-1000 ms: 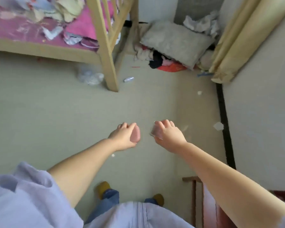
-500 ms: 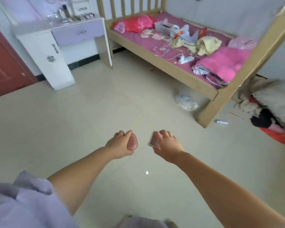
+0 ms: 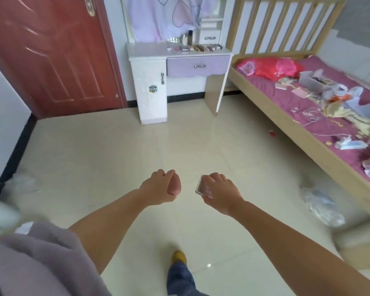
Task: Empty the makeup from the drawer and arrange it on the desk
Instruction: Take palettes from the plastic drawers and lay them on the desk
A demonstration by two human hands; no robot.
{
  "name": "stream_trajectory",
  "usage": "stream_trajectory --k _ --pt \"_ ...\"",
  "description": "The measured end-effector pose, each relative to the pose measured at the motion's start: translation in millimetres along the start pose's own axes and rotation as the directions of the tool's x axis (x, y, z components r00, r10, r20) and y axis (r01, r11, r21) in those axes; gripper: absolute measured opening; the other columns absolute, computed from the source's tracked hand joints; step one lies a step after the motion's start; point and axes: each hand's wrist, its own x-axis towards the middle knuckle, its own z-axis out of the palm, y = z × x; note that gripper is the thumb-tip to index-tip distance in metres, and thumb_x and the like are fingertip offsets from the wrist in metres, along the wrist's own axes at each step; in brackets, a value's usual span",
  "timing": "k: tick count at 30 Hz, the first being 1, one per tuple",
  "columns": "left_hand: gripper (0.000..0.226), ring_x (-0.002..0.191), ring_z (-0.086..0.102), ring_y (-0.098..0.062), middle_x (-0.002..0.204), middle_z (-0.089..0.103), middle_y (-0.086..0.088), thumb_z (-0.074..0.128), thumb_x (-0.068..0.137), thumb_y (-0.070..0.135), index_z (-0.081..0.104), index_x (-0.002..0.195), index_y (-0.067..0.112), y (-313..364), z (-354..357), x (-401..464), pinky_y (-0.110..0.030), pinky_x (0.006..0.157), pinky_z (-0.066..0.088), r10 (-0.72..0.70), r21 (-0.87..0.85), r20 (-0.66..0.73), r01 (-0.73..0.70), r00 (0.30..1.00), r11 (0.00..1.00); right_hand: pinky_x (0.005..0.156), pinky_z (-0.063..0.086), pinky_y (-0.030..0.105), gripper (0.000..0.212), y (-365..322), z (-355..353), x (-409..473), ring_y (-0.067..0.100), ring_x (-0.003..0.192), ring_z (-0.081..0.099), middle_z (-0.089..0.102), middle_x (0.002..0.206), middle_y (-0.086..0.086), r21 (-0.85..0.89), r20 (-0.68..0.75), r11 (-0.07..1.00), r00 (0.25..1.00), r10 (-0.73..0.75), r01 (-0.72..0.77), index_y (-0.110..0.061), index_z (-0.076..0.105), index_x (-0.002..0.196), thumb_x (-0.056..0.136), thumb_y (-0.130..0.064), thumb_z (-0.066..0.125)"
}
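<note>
Fingers [image 3: 158,174] of the left hand [image 3: 156,190] curling round a smooth, rounded pink puff [image 3: 175,187], gripping it with its bulging end showing toward the middle. Fingers [image 3: 217,177] of the right hand [image 3: 220,193] clamping on a flat, glossy clear case [image 3: 203,188] with rounded corners, holding it edge-up over the floor [image 3: 115,159]. Both hands hovering side by side, a gap between them, well apart from the desk [image 3: 150,50].

Differing from half a second ago: swinging round to face the desk squarely, desk now standing upper centre instead of upper left, red door [image 3: 51,56] now filling the upper left, bed [image 3: 297,116] now running down the right. Gripping unchanged on both things.

Showing a white gloss desk with a lilac scalloped drawer [image 3: 198,66], shut, with a metal handle. Lying in a row on the desktop, small flat makeup [image 3: 201,47] pieces, too small to tell apart. Shining pale tiles underfoot; pale slatted wood framing the bed.
</note>
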Motion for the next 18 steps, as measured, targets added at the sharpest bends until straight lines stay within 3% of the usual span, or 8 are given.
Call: stream_trajectory --k 13,18 --pt "0.083 0.118 0.039 -0.023 0.132 0.036 -0.006 0.064 0.077 0.046 0.019 0.144 0.027 -229.3 -143.3 220.3 -0.037 0.092 0.045 -0.268 -0.112 -0.069 0.259 0.961 0.959 0.092 0.042 0.033 0.052 -66.0 -45.6 394.8 0.024 0.117 0.046 0.045 0.132 0.003 -0.083 0.037 0.952 0.956 -0.292 0.294 -0.021 0.037 0.136 0.088 -0.039 0.05" --pt "0.08 0.115 0.041 -0.024 0.129 0.038 -0.006 0.064 0.076 0.045 0.021 0.142 0.027 -321.5 -204.0 325.3 -0.037 0.09 0.046 -0.244 -0.101 -0.079 0.236 0.966 0.966 0.089 0.042 0.032 0.051 -96.6 -53.0 541.1 0.023 0.114 0.047 0.047 0.129 0.003 -0.036 -0.009 0.972 0.972 -0.233 0.233 -0.021 0.04 0.132 0.087 -0.04 0.053"
